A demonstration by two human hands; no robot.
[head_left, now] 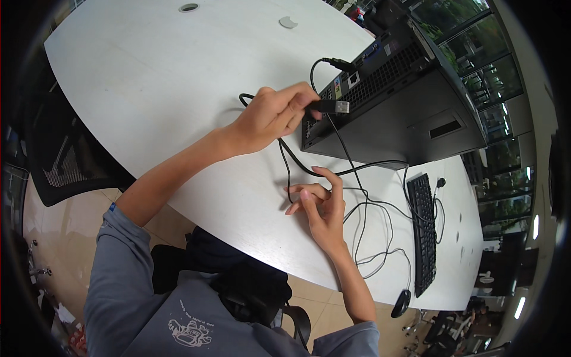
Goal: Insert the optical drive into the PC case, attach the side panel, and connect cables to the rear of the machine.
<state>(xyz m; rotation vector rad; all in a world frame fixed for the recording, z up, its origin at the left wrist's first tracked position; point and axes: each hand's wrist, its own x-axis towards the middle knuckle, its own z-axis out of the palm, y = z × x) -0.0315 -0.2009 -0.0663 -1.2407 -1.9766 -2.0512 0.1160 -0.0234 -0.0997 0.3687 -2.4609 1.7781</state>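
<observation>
My left hand [270,119] is closed round a black USB cable plug [332,106], its metal end pointing right toward the computer tower. The black tower [398,101] stands on the white table with its port panel facing left. Another black plug [340,64] sits at that panel, a cable curving from it. Nearer to me, my right hand [324,211] is above the table with its fingers bent and apart. A thin black cable [288,169] runs down beside its fingertips; whether they touch it, I cannot tell.
Loose black cables [367,202] tangle across the table [238,220] between my right hand and a black keyboard [423,235]. A black mouse [401,303] lies by the near edge. At the left stands a mesh-backed chair [74,149]. A round cable hole [188,8] is at the far side.
</observation>
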